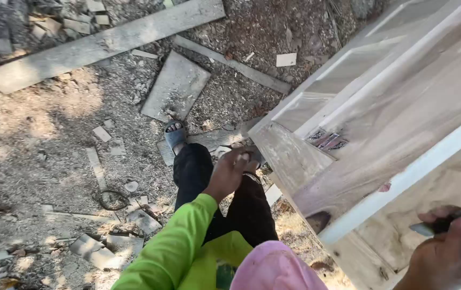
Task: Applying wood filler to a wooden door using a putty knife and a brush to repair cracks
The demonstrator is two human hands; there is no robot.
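A large pale wooden door frame with recessed panels (391, 107) lies tilted across the right side. My left hand (233, 169), on a bright green sleeve, is curled near the frame's lower corner, above my knee; whether it holds something small is unclear. My right hand (450, 252) at the bottom right grips a flat metal blade tool (445, 220) against the wood. A small crumpled piece of sandpaper or wrapper (328, 140) rests in one recess of the frame.
The ground is dirt covered in sawdust and wood scraps. A long plank (107, 43) and a flat board (176, 86) lie at the top. My sandalled foot (175, 134) and dark trousers (209, 188) stand beside the frame. A wire ring (112, 200) lies at the left.
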